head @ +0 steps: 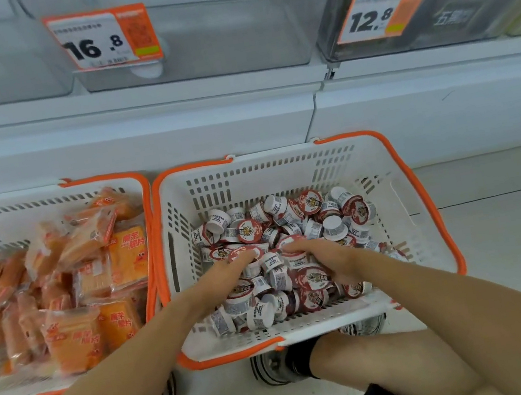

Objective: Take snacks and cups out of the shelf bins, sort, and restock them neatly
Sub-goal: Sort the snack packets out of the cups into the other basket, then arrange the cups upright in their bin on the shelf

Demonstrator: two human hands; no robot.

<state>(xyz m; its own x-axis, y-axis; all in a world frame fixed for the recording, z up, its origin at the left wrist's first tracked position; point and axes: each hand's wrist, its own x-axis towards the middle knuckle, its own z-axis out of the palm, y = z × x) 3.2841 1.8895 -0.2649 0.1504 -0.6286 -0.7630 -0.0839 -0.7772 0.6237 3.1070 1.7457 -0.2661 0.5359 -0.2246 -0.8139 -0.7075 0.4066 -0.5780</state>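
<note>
light: bright, even, cool | shadows: faint | blur: upper shelf bins (189, 35) | edges: wide-angle bowing

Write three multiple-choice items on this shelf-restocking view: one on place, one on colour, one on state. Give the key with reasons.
1. Where do both hands rest?
A. among the small cups in the right basket
B. on the orange snack packs
C. on the shelf

2. What colour is the basket rim?
A. blue
B. orange
C. black

3. How is the clear bin behind the 16.8 price tag?
A. full of cups
B. full of packs
C. looks empty

Key:
A, the left hand and right hand lie on the small cups in the right basket.
B, the basket rim is orange.
C, nothing shows through the clear bin behind the 16.8 price tag.
</note>
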